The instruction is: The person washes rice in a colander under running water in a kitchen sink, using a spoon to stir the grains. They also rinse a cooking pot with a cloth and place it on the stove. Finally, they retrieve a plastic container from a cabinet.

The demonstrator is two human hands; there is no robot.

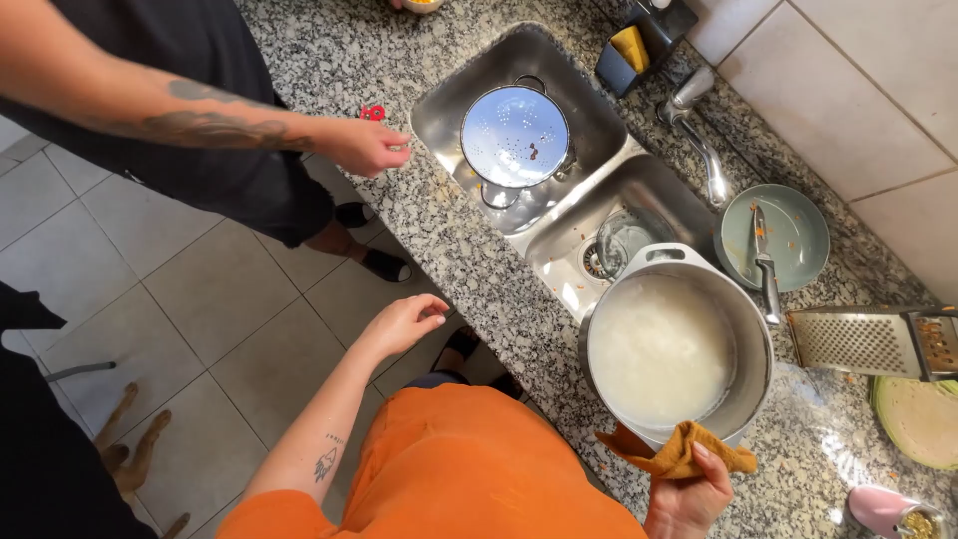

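Observation:
A large steel pot (750, 329) full of cloudy white liquid sits over the near corner of the steel sink (599, 170). My right hand (689, 494) grips the pot's near rim through a folded orange cloth (679, 451). My left hand (404, 321) hovers free at the granite counter's edge, fingers loosely apart, holding nothing. A blue-white colander (514, 135) stands in the far sink basin.
Another person in black stands at the left, a tattooed arm stretched over the counter, hand (364, 145) near the sink. A green plate (798, 235) with a knife (766, 265), a metal grater (868, 341), a halved cabbage (920, 419), the tap (704, 150) and a sponge holder (639, 45) lie around.

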